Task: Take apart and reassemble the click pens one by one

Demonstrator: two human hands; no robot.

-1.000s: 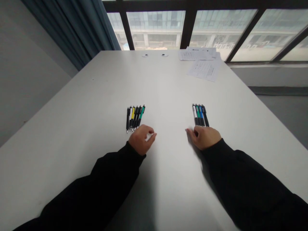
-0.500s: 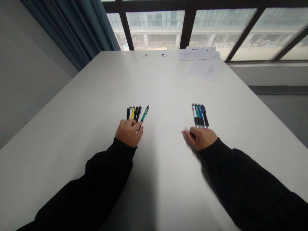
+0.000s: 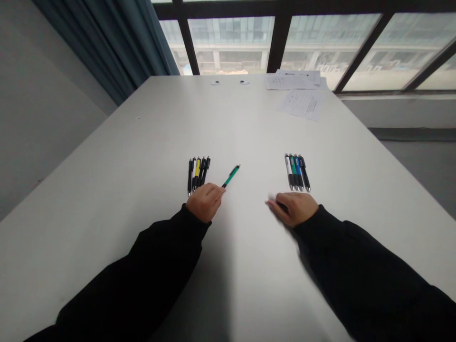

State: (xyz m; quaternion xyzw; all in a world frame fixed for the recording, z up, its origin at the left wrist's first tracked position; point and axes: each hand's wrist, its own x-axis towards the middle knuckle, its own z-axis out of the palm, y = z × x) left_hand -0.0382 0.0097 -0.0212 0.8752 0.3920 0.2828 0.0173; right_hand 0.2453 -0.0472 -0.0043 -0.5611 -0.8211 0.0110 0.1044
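Observation:
Between the fingers of my left hand (image 3: 205, 202) is the lower end of a green pen (image 3: 231, 175), its top slanting up to the right. Just beyond that hand lies a row of several pens, among them a yellow pen (image 3: 197, 167) and a black pen (image 3: 190, 178); the hand hides some of their lower ends. My right hand (image 3: 292, 208) rests on the table with thumb and fingers apart, and nothing shows in it. Right beyond it a second row holds a white pen (image 3: 288, 170), another green pen (image 3: 293, 171), a blue pen (image 3: 298, 168) and a black-clipped pen (image 3: 304, 173).
The white table (image 3: 171, 123) stretches to a window. Printed papers (image 3: 301, 102) lie at its far right, and two small white-and-dark round fittings (image 3: 244, 82) sit near the far edge. A blue curtain (image 3: 117, 42) hangs at the left.
My left hand has moved right and nearer to me, drawing the green pen away from the left row and tilting it further right. My right hand has shifted slightly left, off its row.

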